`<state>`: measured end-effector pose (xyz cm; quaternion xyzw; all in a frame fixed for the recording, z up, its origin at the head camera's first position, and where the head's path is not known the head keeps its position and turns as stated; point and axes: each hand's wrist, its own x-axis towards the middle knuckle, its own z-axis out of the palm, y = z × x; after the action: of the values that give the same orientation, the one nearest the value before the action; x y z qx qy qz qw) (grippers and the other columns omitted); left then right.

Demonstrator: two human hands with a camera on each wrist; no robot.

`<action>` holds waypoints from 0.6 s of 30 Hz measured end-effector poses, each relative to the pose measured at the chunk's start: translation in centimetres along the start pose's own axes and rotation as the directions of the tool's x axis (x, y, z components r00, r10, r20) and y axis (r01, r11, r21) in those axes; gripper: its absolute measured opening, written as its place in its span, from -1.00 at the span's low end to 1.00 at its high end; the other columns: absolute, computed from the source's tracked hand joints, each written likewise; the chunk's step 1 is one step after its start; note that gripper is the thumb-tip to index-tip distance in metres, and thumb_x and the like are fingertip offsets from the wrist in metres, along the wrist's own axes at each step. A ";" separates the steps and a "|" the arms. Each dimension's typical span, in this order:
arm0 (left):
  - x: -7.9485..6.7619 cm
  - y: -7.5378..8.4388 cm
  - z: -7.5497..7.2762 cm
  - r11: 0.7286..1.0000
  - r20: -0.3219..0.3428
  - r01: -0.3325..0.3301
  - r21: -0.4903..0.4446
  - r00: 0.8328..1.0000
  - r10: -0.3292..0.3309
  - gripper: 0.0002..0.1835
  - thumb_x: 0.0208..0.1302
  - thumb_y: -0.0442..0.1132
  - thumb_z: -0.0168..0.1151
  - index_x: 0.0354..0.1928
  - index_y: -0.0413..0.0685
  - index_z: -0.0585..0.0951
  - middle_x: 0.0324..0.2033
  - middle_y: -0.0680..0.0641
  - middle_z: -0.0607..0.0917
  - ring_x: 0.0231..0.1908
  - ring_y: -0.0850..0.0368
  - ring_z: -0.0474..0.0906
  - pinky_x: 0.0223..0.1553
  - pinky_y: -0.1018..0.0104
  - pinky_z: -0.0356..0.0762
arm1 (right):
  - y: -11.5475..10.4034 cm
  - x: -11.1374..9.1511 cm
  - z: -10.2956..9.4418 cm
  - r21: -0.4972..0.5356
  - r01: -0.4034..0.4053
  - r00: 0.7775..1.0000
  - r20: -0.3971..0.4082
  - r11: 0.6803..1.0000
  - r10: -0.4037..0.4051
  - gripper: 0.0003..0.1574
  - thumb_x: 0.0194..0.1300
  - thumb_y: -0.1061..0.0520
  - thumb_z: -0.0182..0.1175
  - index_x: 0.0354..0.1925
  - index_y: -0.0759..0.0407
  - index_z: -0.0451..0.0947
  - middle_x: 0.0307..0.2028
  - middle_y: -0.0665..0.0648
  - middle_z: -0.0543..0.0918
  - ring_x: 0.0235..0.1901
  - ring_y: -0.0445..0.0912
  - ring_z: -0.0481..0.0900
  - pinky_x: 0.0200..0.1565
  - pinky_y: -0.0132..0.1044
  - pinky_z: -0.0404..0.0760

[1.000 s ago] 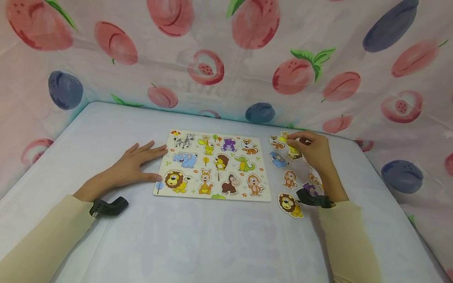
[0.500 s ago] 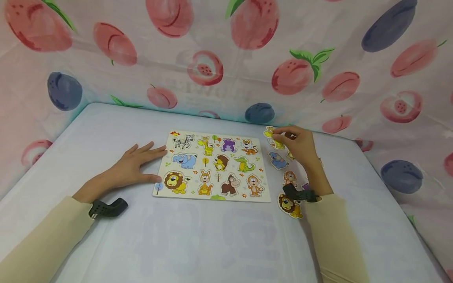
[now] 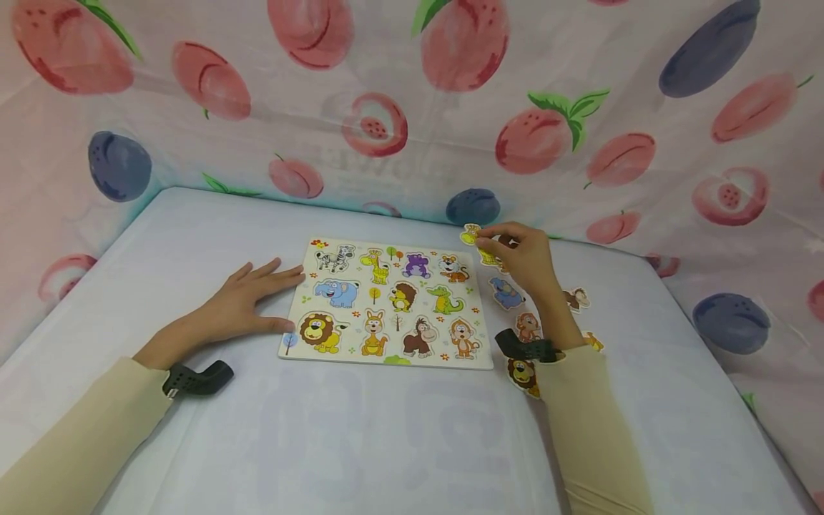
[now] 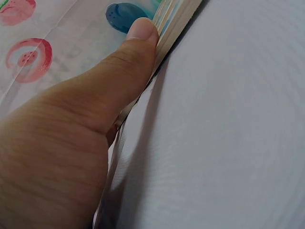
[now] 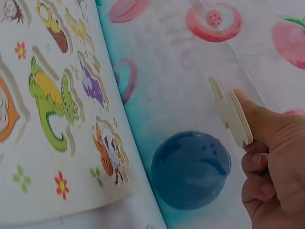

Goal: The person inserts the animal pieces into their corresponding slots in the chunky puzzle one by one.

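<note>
A pale puzzle board (image 3: pixel 423 307) with printed animals lies flat on the table. My left hand (image 3: pixel 238 304) rests at the board's left side, fingers spread and fairly straight; in the left wrist view the thumb (image 4: pixel 136 52) lies against the board's edge. Beyond the board's far right corner, my right hand (image 3: pixel 523 254) pinches a giraffe puzzle piece (image 3: pixel 471 234) between thumb and fingers. The right wrist view shows this piece's plain wooden side (image 5: pixel 231 114) and its thin edge, held off to the side of the board's tiger recess (image 5: pixel 112 152).
Loose pieces lie right of the board: an elephant (image 3: pixel 506 294), a monkey (image 3: pixel 528 327), a lion (image 3: pixel 523 375) and a gorilla (image 3: pixel 576 299). Some are partly covered by my right arm. A fruit-printed cloth (image 3: pixel 444 154) rises behind the table.
My right hand has carried the giraffe piece leftward and slightly away from me, from over the loose pieces toward the board's far right corner. My left hand stays put.
</note>
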<state>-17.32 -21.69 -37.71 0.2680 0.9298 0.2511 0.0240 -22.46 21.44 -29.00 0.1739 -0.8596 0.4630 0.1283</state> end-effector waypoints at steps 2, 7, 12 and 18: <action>0.0 0.0 0.0 1.000 -0.001 -0.002 0.001 1.000 0.002 -0.06 0.05 0.27 0.34 0.41 -0.01 0.29 0.41 -0.02 0.24 0.43 -0.18 -0.13 0.35 -0.18 -0.35 | -0.1 0.2 0.4 0.004 0.006 1.000 -0.001 1.000 -0.006 -0.76 0.23 0.18 0.32 -0.17 0.31 0.69 -0.48 0.31 0.49 -0.61 -0.03 0.25 -0.61 -0.34 0.27; 0.1 -0.1 0.0 1.000 -0.002 -0.004 0.000 1.000 0.004 -0.06 0.05 0.27 0.33 0.41 0.00 0.28 0.40 -0.01 0.25 0.44 -0.17 -0.13 0.35 -0.18 -0.35 | -0.2 0.5 1.4 0.011 0.021 1.000 0.009 1.000 -0.021 -0.76 0.23 0.18 0.32 -0.16 0.31 0.69 -0.47 0.31 0.50 -0.54 0.02 0.27 -0.55 -0.31 0.24; 0.0 -0.1 0.0 1.000 0.001 -0.002 -0.004 1.000 0.002 -0.06 0.05 0.28 0.33 0.41 0.01 0.28 0.40 -0.01 0.25 0.44 -0.16 -0.13 0.36 -0.17 -0.36 | -0.7 0.8 2.6 0.022 0.019 1.000 0.013 1.000 -0.019 -0.75 0.24 0.20 0.31 -0.15 0.34 0.68 -0.47 0.32 0.53 -0.57 0.00 0.27 -0.56 -0.31 0.21; 0.0 -0.1 0.0 1.000 0.000 0.001 -0.009 1.000 -0.001 -0.07 0.05 0.27 0.34 0.41 0.02 0.29 0.40 0.00 0.25 0.44 -0.16 -0.13 0.36 -0.16 -0.36 | -1.3 0.9 3.9 0.063 -0.004 0.999 0.033 0.998 0.002 -0.75 0.24 0.21 0.31 -0.15 0.35 0.68 -0.39 0.30 0.57 -0.51 0.02 0.30 -0.54 -0.34 0.23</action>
<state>-17.38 -21.72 -37.75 0.2676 0.9288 0.2550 0.0254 -22.98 17.31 -29.79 0.1842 -0.8469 0.4870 0.1082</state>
